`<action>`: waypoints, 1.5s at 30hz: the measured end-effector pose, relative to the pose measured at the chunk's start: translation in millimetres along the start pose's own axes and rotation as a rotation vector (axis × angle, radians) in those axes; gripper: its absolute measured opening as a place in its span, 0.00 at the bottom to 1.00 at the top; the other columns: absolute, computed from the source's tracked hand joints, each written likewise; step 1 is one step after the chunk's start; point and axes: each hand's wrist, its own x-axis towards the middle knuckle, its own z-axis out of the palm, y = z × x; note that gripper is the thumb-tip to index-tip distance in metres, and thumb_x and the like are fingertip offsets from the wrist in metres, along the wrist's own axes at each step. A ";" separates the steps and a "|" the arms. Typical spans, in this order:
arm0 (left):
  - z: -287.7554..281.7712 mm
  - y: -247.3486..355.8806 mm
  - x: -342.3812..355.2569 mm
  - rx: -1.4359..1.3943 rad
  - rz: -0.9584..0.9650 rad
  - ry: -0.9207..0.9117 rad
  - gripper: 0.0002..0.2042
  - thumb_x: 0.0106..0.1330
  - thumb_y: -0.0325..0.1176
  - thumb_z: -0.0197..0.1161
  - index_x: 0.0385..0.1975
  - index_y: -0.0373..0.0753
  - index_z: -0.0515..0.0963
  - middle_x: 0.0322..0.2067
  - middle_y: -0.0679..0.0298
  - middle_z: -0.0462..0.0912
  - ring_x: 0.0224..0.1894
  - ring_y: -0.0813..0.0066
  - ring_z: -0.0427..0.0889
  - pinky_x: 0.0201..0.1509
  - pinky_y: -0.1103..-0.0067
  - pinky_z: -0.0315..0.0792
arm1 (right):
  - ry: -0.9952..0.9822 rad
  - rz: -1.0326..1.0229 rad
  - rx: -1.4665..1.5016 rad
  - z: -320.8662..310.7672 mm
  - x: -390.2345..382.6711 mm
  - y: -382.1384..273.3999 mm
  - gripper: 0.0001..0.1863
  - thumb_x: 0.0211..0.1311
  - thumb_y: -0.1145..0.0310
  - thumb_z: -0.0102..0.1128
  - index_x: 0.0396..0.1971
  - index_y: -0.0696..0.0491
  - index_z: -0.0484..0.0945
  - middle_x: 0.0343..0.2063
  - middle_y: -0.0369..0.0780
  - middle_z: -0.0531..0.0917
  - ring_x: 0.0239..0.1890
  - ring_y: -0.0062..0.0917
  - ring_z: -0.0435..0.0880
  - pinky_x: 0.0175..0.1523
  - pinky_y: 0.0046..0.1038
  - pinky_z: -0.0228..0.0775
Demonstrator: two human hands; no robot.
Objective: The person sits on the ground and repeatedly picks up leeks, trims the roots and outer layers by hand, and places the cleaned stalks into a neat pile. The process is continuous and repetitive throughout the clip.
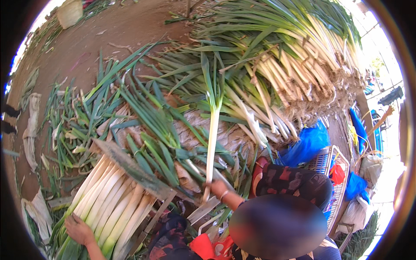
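My left hand (79, 229) rests on the left side of a row of trimmed leeks (112, 203), fingers slightly apart over the pale green stalks. A weathered board (130, 167) lies slanted across the row’s upper end. My right hand is not in view. Right of the row sits a co-worker (290, 182) in dark patterned trousers, head blurred; their hand (215, 188) grips one long leek (213, 130) upright by its white lower end.
A large pile of rooted leeks (299, 73) fills the upper right. Cut green leaves (78, 125) litter the ground at left. A white plastic crate (340, 182), blue plastic (307, 143) and sacks (370, 167) lie at right. A pale bucket (68, 13) stands top left.
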 end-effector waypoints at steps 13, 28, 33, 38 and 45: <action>-57.2 23.7 10.0 -0.197 -0.063 0.030 0.09 0.67 0.40 0.54 0.33 0.41 0.73 0.35 0.58 0.75 0.42 0.56 0.75 0.44 0.63 0.69 | -0.357 -0.041 1.084 -80.0 -68.7 -101.3 0.20 0.63 0.60 0.60 0.50 0.53 0.70 0.22 0.36 0.74 0.15 0.20 0.68 0.18 0.23 0.61; -50.6 -21.8 37.6 -0.507 0.142 -0.398 0.15 0.67 0.46 0.53 0.41 0.44 0.79 0.45 0.55 0.75 0.54 0.56 0.71 0.56 0.62 0.64 | -0.413 -0.255 0.593 -49.4 -237.5 -236.9 0.15 0.68 0.56 0.53 0.45 0.49 0.67 0.21 0.35 0.73 0.11 0.17 0.67 0.13 0.23 0.60; -41.6 -13.2 22.9 -0.573 0.032 -0.268 0.16 0.66 0.43 0.54 0.47 0.40 0.74 0.48 0.53 0.75 0.54 0.55 0.71 0.60 0.62 0.63 | -0.375 -1.099 0.120 34.9 -284.0 -336.9 0.23 0.69 0.66 0.54 0.61 0.57 0.65 0.27 0.35 0.79 0.21 0.16 0.75 0.25 0.20 0.71; -59.3 -8.8 28.1 -0.588 -0.009 -0.383 0.16 0.64 0.41 0.55 0.44 0.37 0.76 0.48 0.53 0.76 0.54 0.56 0.72 0.61 0.63 0.63 | -0.131 -1.672 -0.161 161.1 -289.4 -396.7 0.23 0.62 0.61 0.58 0.56 0.48 0.69 0.30 0.46 0.77 0.31 0.43 0.80 0.35 0.41 0.73; -27.7 -4.3 15.6 -0.523 0.046 -0.091 0.22 0.60 0.43 0.60 0.52 0.41 0.72 0.49 0.56 0.78 0.54 0.57 0.74 0.60 0.64 0.63 | 0.037 -1.749 -0.458 272.8 -236.3 -412.6 0.18 0.56 0.61 0.59 0.49 0.40 0.77 0.35 0.39 0.77 0.43 0.35 0.76 0.51 0.37 0.61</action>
